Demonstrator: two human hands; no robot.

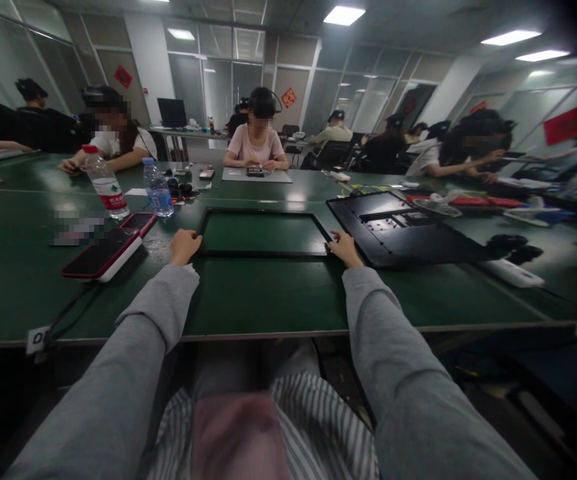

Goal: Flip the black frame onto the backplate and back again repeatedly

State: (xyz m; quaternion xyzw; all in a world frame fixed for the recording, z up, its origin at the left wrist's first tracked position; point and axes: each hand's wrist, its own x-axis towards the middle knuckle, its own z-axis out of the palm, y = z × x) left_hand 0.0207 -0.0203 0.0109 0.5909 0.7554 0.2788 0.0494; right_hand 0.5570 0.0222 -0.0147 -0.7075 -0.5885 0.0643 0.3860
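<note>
A thin black rectangular frame, like a monitor bezel, is in front of me at the green table, and the tabletop shows through its opening. My left hand is closed on its left side near the front corner. At the opposite side, my right hand grips the right edge with thumb and fingers. Just right of that hand lies a large black panel, like a monitor's back cover, with a recessed section showing metal parts. Whether the frame touches the tabletop I cannot tell.
On the left stand a red-capped bottle and a blue-capped bottle, behind a red-edged phone on a white block. A white power strip lies at right. A person sits opposite; others work around.
</note>
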